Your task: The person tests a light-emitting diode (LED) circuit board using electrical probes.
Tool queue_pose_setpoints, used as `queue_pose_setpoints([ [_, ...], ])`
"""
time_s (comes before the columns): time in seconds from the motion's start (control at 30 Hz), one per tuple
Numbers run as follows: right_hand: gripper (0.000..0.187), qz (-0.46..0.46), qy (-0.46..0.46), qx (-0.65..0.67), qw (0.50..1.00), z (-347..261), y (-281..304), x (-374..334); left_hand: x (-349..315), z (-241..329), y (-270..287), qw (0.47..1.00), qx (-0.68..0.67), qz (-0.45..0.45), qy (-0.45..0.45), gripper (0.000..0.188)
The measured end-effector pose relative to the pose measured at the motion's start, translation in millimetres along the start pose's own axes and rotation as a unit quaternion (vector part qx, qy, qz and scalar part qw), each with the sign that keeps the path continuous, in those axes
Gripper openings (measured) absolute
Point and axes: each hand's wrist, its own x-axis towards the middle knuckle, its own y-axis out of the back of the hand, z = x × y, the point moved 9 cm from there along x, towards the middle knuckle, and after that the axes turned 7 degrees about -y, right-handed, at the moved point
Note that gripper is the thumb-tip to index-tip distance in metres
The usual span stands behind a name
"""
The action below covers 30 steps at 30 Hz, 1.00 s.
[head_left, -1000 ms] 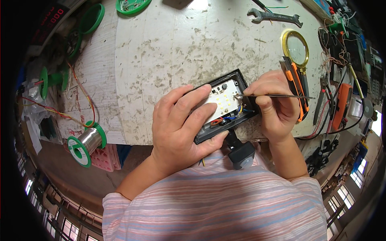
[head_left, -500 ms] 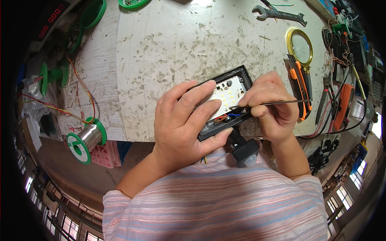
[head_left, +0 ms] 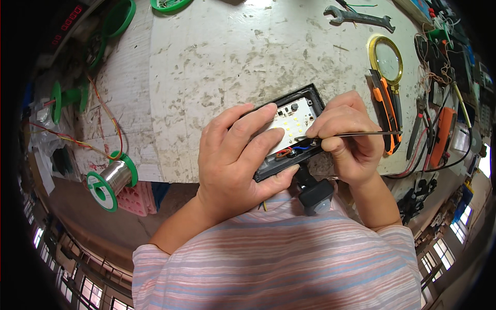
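A black rectangular lamp housing (head_left: 288,166) lies tilted at the table's near edge, its open face up. Inside sits a white LED circuit board (head_left: 293,121) with small yellow chips; red and blue wires show below it. My left hand (head_left: 232,155) grips the housing from the left, fingers over the board and thumb along the near rim. Pinched in my right hand (head_left: 354,137) is a pair of thin dark tweezers (head_left: 369,134); their bent tip touches or hovers at the board's lower right edge. A black sensor head (head_left: 316,195) with a whitish dome hangs from the housing against my shirt.
At right lie a box cutter (head_left: 380,101), a magnifying glass (head_left: 386,59), pliers (head_left: 415,135) and a soldering iron (head_left: 461,106) with its cable. A wrench (head_left: 359,19) rests farther back. A solder spool (head_left: 112,181) stands at the left front edge, near thin wires (head_left: 108,113).
The far end of the tweezers has dipped slightly toward me, and their tip has shifted a little. My left hand and the lamp housing stay in place.
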Motion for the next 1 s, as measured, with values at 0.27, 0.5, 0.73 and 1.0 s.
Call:
queue_pose_setpoints([
  [0.27,0.016,0.015,0.013,-0.019,1.000,-3.5,2.7,-0.8,-0.4,0.0,-0.6,1.000,0.003,-0.002,0.004,0.043],
  [0.5,0.017,-0.017,0.021,-0.036,0.999,-9.2,-5.1,-1.7,0.7,1.0,-0.3,1.000,0.007,-0.005,0.003,0.043],
  [0.73,0.017,-0.002,0.023,-0.020,1.000,-6.9,-0.5,0.0,0.8,0.3,-0.5,1.000,-0.001,0.001,0.002,0.043],
  [1.0,0.016,0.018,0.018,-0.017,1.000,-5.4,2.9,0.4,0.1,0.2,-1.4,1.000,0.003,-0.002,0.002,0.043],
])
